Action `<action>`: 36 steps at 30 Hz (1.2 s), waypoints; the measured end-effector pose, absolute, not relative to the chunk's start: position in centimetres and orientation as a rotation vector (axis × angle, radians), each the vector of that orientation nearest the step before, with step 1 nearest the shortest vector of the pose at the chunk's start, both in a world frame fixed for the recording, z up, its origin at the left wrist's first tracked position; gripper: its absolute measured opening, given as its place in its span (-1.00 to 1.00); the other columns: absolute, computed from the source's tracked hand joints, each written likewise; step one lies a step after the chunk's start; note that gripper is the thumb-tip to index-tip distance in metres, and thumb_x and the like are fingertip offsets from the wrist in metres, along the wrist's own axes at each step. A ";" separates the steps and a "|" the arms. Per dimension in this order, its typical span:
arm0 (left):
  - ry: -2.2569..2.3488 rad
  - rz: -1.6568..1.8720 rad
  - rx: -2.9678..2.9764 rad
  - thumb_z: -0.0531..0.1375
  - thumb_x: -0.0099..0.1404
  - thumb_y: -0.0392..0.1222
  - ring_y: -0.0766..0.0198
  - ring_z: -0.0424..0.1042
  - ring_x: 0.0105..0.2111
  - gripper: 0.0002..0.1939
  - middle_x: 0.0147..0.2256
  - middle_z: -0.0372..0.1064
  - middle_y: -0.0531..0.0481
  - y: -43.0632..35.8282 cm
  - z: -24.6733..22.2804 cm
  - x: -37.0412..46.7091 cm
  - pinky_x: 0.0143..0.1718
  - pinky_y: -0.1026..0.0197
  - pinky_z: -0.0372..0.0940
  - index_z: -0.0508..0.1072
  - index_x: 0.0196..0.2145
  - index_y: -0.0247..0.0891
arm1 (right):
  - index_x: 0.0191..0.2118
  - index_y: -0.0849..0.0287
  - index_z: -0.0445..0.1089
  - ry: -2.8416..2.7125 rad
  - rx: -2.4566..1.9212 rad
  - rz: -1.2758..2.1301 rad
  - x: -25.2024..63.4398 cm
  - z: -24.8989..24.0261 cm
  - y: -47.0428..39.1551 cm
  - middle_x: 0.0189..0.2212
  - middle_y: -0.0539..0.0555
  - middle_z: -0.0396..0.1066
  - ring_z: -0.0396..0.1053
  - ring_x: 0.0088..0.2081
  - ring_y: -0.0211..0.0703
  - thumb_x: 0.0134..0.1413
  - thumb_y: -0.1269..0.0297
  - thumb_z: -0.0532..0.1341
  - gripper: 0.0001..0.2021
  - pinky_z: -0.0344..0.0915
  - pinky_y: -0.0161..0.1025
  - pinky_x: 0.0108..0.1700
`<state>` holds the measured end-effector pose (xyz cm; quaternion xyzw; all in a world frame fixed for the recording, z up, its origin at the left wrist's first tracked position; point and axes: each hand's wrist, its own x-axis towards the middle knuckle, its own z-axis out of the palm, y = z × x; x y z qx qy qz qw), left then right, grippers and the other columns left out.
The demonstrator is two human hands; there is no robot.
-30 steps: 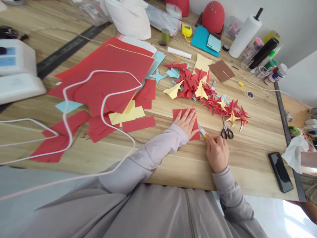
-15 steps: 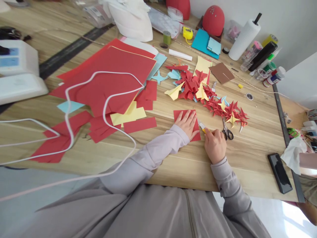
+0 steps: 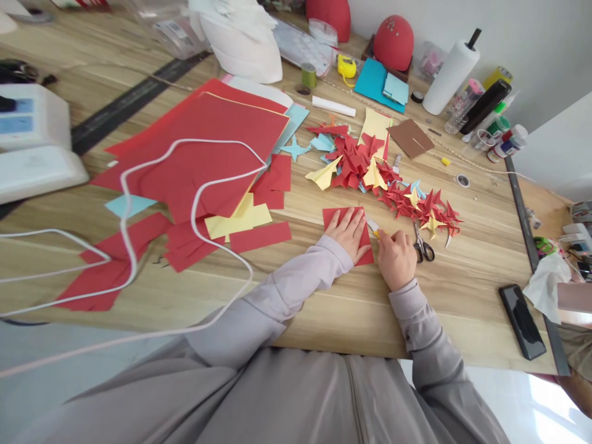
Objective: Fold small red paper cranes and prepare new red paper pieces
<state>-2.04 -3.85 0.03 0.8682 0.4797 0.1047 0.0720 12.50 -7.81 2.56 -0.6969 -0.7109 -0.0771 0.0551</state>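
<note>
My left hand [image 3: 348, 233] lies flat, fingers spread, on a red paper rectangle [image 3: 330, 214] and presses it to the table. Just right of the paper, my right hand [image 3: 398, 259] is closed round a utility knife [image 3: 374, 228] with a yellow handle. Its pale blade points up and left, close to the paper's right edge; whether it touches the paper I cannot tell. Black-handled scissors [image 3: 424, 250] lie right beside my right hand. Beyond both hands is a pile of folded red paper pieces [image 3: 354, 161], mixed with yellow and light blue ones.
Large red sheets [image 3: 203, 142] lie to the left, with red strips [image 3: 260, 237] in front and a white cable [image 3: 198, 203] across them. A phone [image 3: 522, 322] rests near the right edge, by another person's arm [image 3: 573, 297]. Bottles [image 3: 506, 143] stand at the back right.
My right hand and the knife have shifted slightly up and left, nearer the red paper. My left hand stays on the paper. The camera view has moved a little.
</note>
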 end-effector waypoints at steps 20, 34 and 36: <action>1.448 0.347 2.618 -0.05 0.25 0.08 -0.04 -0.17 0.26 -0.29 0.26 -0.13 -0.23 -3.7 -0.3 -1.9 0.23 -0.13 -0.25 0.06 0.20 -0.49 | 0.03 0.05 0.32 -1.992 -2.033 -0.430 16.3 1.8 -11.1 -0.34 0.12 0.24 0.16 -0.29 -0.12 0.15 0.31 0.04 -0.66 0.10 -0.25 -0.26; 1.456 0.379 2.641 -0.03 0.24 0.07 -0.05 -0.10 0.24 -0.33 0.23 -0.04 -0.25 -3.6 -0.3 -2.0 0.22 -0.10 -0.21 0.12 0.18 -0.46 | -0.04 0.04 0.39 -1.835 -2.120 -0.550 21.3 0.8 -13.3 -0.30 0.13 0.30 0.19 -0.28 -0.11 0.14 0.32 0.04 -0.69 0.06 -0.19 -0.23; 1.457 0.369 2.649 -0.03 0.24 0.07 -0.05 -0.10 0.24 -0.33 0.23 -0.04 -0.24 -3.6 -0.3 -2.1 0.22 -0.10 -0.20 0.13 0.17 -0.45 | -0.03 0.03 0.38 -1.804 -2.150 -0.583 21.8 0.9 -13.1 -0.29 0.12 0.30 0.18 -0.27 -0.11 0.14 0.32 0.05 -0.69 0.04 -0.18 -0.23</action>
